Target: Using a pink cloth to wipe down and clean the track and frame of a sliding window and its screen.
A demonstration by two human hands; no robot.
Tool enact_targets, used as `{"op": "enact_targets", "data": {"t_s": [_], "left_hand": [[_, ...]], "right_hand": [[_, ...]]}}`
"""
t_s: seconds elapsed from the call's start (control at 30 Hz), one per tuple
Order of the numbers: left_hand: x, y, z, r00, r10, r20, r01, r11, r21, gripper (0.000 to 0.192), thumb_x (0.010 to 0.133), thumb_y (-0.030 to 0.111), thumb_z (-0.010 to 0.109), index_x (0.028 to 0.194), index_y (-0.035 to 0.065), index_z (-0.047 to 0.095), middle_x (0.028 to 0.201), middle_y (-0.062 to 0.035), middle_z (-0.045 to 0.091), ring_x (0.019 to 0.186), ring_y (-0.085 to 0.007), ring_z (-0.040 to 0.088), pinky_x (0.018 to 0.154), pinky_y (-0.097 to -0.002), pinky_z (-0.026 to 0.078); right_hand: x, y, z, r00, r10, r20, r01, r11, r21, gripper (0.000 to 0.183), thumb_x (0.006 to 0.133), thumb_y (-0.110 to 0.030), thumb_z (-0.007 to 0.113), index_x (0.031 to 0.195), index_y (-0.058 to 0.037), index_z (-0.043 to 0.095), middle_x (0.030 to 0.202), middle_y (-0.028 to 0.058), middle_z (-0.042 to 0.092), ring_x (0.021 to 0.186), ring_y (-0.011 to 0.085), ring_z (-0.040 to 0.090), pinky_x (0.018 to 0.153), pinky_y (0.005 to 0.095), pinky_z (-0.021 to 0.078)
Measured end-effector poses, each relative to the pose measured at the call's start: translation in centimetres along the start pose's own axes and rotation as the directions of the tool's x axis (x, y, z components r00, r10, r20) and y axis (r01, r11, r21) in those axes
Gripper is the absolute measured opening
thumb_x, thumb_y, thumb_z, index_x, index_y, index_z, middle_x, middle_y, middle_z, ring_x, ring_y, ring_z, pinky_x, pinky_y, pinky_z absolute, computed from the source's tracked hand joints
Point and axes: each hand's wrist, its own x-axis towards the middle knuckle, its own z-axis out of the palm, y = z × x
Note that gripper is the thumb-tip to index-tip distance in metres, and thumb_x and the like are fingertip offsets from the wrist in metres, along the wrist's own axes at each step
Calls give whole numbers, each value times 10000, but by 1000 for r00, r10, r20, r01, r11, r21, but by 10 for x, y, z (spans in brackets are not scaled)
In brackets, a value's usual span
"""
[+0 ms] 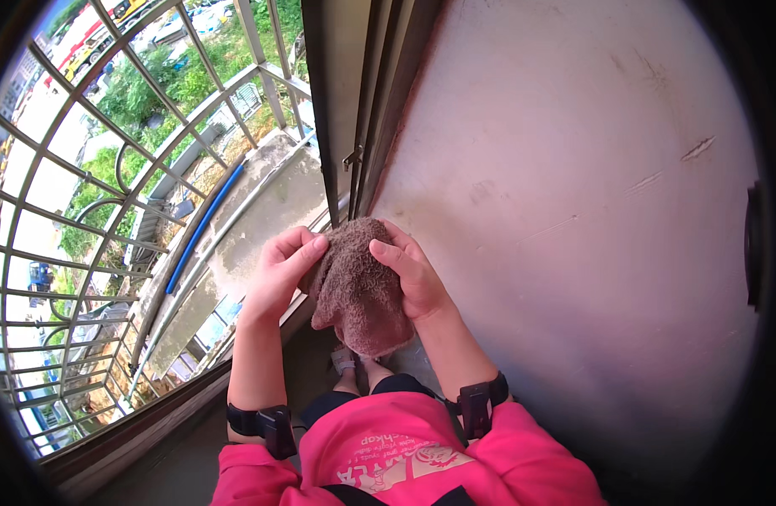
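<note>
A brown terry cloth point(363, 291) hangs in folds between my two hands, in front of my body. My left hand point(287, 265) pinches its upper left edge between thumb and fingers. On the other side, my right hand point(410, 269) grips the cloth with the thumb on top and the fingers behind it. The cloth's lower end droops freely above my feet. Just beyond the cloth stands the dark frame of a sliding window point(375, 107), with a small metal latch point(352, 158) on it.
To the right rises a pale, scuffed wall point(571, 190). At left, an open window gives onto a concrete ledge point(268, 196) enclosed by metal security bars point(151, 155). A blue pipe point(204, 228) and a white pipe point(236, 218) run along the ledge. Greenery and vehicles lie outside.
</note>
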Motion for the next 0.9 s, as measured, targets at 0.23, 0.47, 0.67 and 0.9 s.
{"op": "enact_targets", "data": {"t_s": [0.23, 0.47, 0.67, 0.9], "left_hand": [[2, 63, 32, 969, 247, 5, -217, 842, 493, 173, 773, 93, 611, 864, 33, 478, 775, 26, 501, 717, -29, 444, 616, -170, 362], [46, 88, 54, 829, 551, -94, -285, 562, 776, 182, 766, 117, 599, 887, -6, 539, 746, -45, 570, 709, -93, 524, 657, -251, 433], [64, 81, 58, 750, 652, -111, -252, 436, 864, 267, 705, 95, 563, 934, -41, 543, 800, -197, 602, 781, -299, 602, 705, -350, 456], [66, 85, 62, 785, 599, -158, -191, 478, 857, 259, 690, 110, 576, 896, -47, 571, 758, -137, 615, 714, -184, 598, 687, -294, 462]], "right_hand": [[31, 28, -21, 982, 191, 1, -164, 838, 520, 391, 880, -353, 477, 1107, -38, 523, 1072, 99, 583, 957, 207, 575, 849, 352, 464], [76, 35, -3, 995, -43, -87, 84, 823, 562, 369, 882, -314, 473, 1141, -52, 502, 1065, 72, 578, 952, 195, 567, 840, 323, 463], [85, 34, -6, 979, 114, -166, 12, 789, 614, 350, 882, -239, 441, 1209, -113, 444, 1126, 47, 534, 1027, 167, 521, 868, 322, 438], [79, 28, 8, 969, 132, -207, 31, 770, 637, 290, 885, -245, 426, 1138, -128, 504, 1048, 25, 578, 938, 150, 565, 786, 292, 477]]}}
